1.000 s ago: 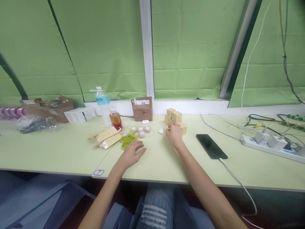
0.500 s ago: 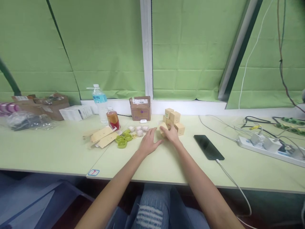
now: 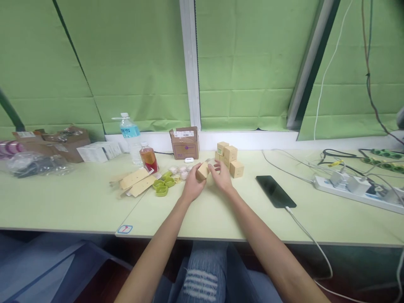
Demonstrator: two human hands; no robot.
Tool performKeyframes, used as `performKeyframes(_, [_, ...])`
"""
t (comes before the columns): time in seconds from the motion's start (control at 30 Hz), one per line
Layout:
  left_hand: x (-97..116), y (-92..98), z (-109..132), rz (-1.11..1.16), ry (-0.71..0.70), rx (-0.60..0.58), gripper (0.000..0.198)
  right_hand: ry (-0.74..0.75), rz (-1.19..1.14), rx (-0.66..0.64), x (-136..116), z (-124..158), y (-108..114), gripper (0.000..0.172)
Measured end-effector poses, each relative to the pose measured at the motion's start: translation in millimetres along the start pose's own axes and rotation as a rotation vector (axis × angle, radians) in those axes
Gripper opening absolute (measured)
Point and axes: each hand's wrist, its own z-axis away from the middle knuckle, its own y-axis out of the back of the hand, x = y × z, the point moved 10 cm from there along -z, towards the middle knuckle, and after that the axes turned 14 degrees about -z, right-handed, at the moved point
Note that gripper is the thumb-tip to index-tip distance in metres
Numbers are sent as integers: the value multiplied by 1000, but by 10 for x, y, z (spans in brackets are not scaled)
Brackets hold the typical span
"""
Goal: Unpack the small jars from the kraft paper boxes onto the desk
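Observation:
A small tan cardboard box [image 3: 203,171] is tilted in my left hand [image 3: 193,185], whose fingers and thumb wrap round its left side and underside. Close to the box's right side is my right hand [image 3: 222,178], thumb and fingers apart and curved toward it. Whether those fingertips touch the box is hard to make out. Just behind that hand stands a small stack of matching boxes [image 3: 231,153], with one more box [image 3: 237,169] at its right front. Green leaf-shaped dishes [image 3: 162,190] and little clear-wrapped pale items [image 3: 183,172] lie left of my hands.
Flat tan cardboard pieces [image 3: 136,182] lie at left, near a red-labelled bottle [image 3: 149,158] and a water bottle [image 3: 132,141]. Behind are a brown carton [image 3: 185,145] and a white case [image 3: 189,160]. To the right are a cabled phone [image 3: 275,191] and a power strip [image 3: 360,194].
The small box has come away from the stack, left and toward me, into my left hand, which was empty and flat on the table. My right hand has opened from around it.

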Motion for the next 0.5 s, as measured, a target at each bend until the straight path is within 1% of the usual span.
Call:
performKeyframes(0.03, [11,2,-2,-21,-37,-22,64,46,65,25,-31,-12,37,57])
performKeyframes(0.07, [21,3,1,-46,-73,-45,65,107,134,18,-80,-20,42,54])
performKeyframes(0.1, [26,7,7,-71,-102,-67,66,173,202,-21,-134,-19,12,53])
performKeyframes(0.17, [31,16,27,-111,-140,-108,70,273,326,-161,-209,14,-116,61])
performKeyframes(0.2, [39,21,37,-121,-157,-125,72,297,378,-236,-223,43,-189,67])
performKeyframes(0.27, [54,40,52,-108,-170,-138,72,308,444,-360,-231,112,-317,77])
performKeyframes(0.33, [46,60,52,-73,-151,-127,68,310,454,-439,-248,180,-421,84])
performKeyframes(0.4, [12,65,46,-48,-114,-105,64,314,438,-473,-264,222,-495,88])
performKeyframes(0.43, [-9,59,44,-39,-94,-95,63,315,434,-475,-262,228,-520,87])
performKeyframes(0.5, [-60,30,44,0,-48,-91,64,310,440,-455,-234,211,-539,79])
